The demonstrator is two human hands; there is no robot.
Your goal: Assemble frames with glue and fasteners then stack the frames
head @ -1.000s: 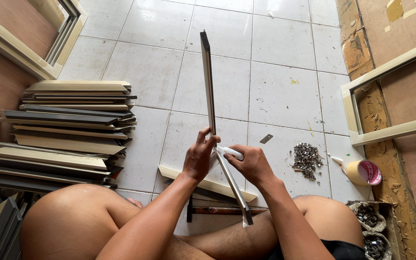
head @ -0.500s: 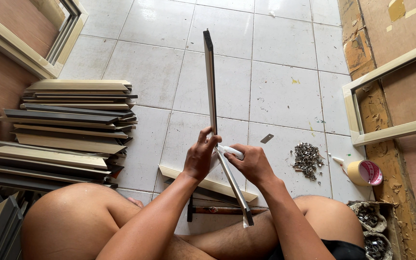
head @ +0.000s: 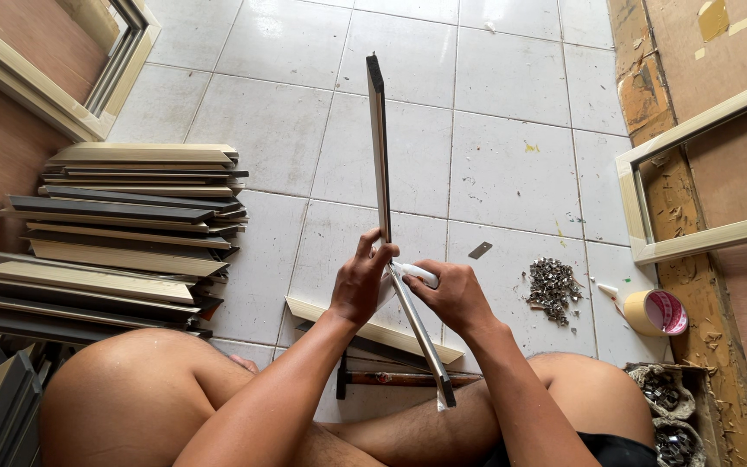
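Fingers of left hand (head: 361,281) clamp two joined dark frame strips (head: 379,164) at their corner. Right hand (head: 453,294) grips a white tube (head: 415,274) against that joint, above the tiled floor (head: 512,164).

Left of the frame corner (head: 379,156) lies the moulding stack (head: 123,225); right, the staple pile (head: 552,287), then probably a tape roll (head: 655,312).

the floor tiles (head: 512,164) are glazed white ceramic, glossy, with dull grey grout lines. the dark frame moulding (head: 379,147) looks smooth and satin on its face. the stacked moulding strips (head: 123,233) show cream and dark finishes, mostly matt. the pile of small fasteners (head: 552,288) is bare grey metal with a faint shine. the tape roll (head: 655,312) has a tan paper look. the hammer handle (head: 408,379) is brown wood.
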